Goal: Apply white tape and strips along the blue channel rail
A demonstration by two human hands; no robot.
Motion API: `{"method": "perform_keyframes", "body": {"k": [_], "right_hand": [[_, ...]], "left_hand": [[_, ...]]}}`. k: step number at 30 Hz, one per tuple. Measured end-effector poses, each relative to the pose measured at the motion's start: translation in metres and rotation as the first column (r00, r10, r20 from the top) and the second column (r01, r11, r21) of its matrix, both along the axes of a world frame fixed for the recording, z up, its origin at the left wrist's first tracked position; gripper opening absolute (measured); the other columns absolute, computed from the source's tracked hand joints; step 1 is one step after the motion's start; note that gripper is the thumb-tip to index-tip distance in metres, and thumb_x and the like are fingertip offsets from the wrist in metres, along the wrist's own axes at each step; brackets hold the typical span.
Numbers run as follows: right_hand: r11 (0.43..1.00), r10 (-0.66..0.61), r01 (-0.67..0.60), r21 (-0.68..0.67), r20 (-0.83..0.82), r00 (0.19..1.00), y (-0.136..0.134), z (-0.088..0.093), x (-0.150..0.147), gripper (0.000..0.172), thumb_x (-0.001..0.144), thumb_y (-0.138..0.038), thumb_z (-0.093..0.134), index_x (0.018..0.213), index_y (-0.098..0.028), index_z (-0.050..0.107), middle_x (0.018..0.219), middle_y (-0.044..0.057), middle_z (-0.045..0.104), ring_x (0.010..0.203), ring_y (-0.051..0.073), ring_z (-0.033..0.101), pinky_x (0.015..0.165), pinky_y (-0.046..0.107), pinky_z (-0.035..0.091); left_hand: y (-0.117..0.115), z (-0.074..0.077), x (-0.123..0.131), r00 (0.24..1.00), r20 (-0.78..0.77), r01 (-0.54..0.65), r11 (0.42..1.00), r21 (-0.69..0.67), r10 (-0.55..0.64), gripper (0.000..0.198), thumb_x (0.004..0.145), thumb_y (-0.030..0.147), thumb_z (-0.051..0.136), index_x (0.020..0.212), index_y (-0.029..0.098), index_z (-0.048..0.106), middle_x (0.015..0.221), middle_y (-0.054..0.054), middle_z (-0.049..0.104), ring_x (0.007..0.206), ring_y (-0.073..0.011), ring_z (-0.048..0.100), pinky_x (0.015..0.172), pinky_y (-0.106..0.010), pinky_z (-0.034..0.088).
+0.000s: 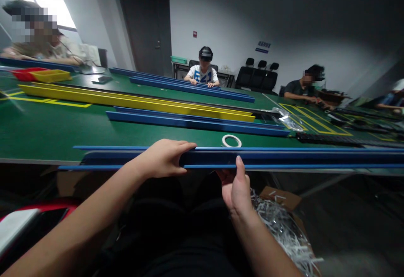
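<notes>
The left hand (164, 158) is gripping the long blue plastic channel (284, 158) from above at the green worktop's (47, 129) near edge; the right hand (235, 186) is pinching it from below. Overhanging, it could tip off.

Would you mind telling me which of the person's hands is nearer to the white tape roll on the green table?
Right. The right hand grips the blue channel just below the white tape roll; the left hand holds the channel further to the left.
</notes>
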State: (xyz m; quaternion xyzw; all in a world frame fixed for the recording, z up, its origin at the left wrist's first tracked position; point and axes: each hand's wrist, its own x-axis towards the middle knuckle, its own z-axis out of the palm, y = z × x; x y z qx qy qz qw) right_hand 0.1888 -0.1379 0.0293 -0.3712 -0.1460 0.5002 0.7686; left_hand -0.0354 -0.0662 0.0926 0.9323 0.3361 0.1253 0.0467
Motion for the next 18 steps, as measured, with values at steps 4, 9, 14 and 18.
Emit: {"method": "perform_keyframes", "body": {"k": [4,9,14,18], "right_hand": [[0.995,0.075,-0.073,-0.073,0.025,0.997,0.001,-0.012,0.001,0.045,0.077,-0.05,0.071,0.109,-0.019,0.06,0.095,0.005,0.072,0.082,0.019,0.07,0.066,0.029,0.059],[0.981,0.138,-0.132,-0.144,0.029,0.99,0.003,-0.027,0.0,0.044,0.076,-0.054,0.07,0.101,-0.019,0.061,0.086,0.003,0.072,0.075,0.018,0.069,0.07,0.035,0.06],[0.953,0.215,-0.204,-0.223,0.029,0.976,0.006,-0.037,-0.001,0.052,0.076,-0.06,0.068,0.104,-0.016,0.061,0.086,0.006,0.073,0.075,0.022,0.07,0.066,0.04,0.06],[0.936,0.279,-0.251,-0.245,0.084,0.957,0.009,-0.039,0.001,0.055,0.077,-0.063,0.065,0.105,-0.015,0.061,0.088,0.01,0.073,0.079,0.025,0.071,0.065,0.04,0.06]], "left_hand": [[0.006,-0.011,-0.004,1.0,-0.016,-0.019,1.0,-0.02,0.019,0.074,0.074,0.047,0.066,0.143,0.027,0.045,0.131,-0.004,0.063,0.108,-0.0244,0.064,0.091,-0.03,0.047],[0.01,-0.017,-0.007,0.998,-0.05,-0.051,0.998,-0.037,0.049,0.074,0.073,0.05,0.067,0.141,0.028,0.047,0.129,-0.004,0.064,0.109,-0.0249,0.064,0.091,-0.03,0.047],[0.013,-0.018,-0.009,0.993,-0.09,-0.085,0.994,-0.062,0.079,0.074,0.07,0.048,0.067,0.139,0.028,0.051,0.128,-0.004,0.065,0.109,-0.026,0.064,0.09,-0.031,0.048],[0.017,-0.023,-0.01,0.99,-0.089,-0.115,0.99,-0.08,0.108,0.076,0.068,0.048,0.068,0.14,0.029,0.051,0.133,-0.004,0.062,0.115,-0.0279,0.061,0.094,-0.033,0.047]]}}
